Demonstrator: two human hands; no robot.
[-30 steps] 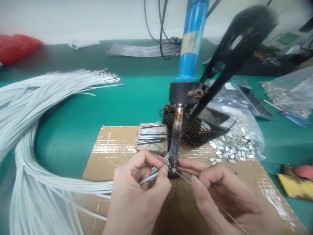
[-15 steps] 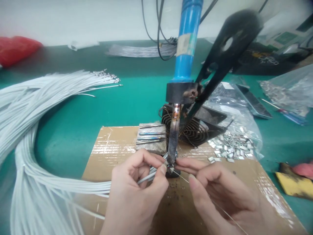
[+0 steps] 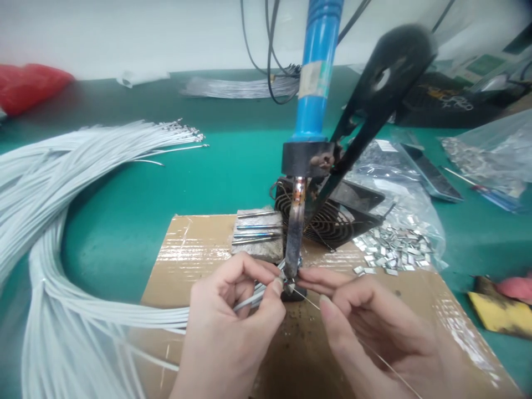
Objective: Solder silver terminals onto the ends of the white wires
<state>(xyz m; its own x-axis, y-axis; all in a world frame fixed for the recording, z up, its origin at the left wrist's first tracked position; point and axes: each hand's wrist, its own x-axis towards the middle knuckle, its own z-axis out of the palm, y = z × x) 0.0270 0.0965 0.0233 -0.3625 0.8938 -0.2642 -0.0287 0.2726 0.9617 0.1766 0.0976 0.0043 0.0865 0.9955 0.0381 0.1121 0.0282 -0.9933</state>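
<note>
My left hand (image 3: pixel 235 327) is closed in a pinch on white cables (image 3: pixel 249 301), close beside the tip of a blue soldering iron (image 3: pixel 315 111) that hangs nearly upright from a black bracket (image 3: pixel 384 83). My right hand (image 3: pixel 374 327) has its thumb and fingers around a thin solder wire (image 3: pixel 306 299), whose end reaches the iron tip. At the tip the fingertips of both hands almost meet. The small parts there are partly covered by fingers, and I cannot make out the joint itself. The cables trail left into a large white bundle (image 3: pixel 112 310).
Beneath the hands lies brown cardboard (image 3: pixel 195 238) on a green table. Behind them are a grey block (image 3: pixel 257 249) with metal rods and a black fan (image 3: pixel 332 227). Several small metal pieces (image 3: pixel 394 249) spill from a plastic bag at right, near a yellow sponge (image 3: pixel 499 313).
Both hands keep their holds at the iron tip, almost unmoved. The white bundle at left and the bracket's top appear shifted very slightly in the picture.
</note>
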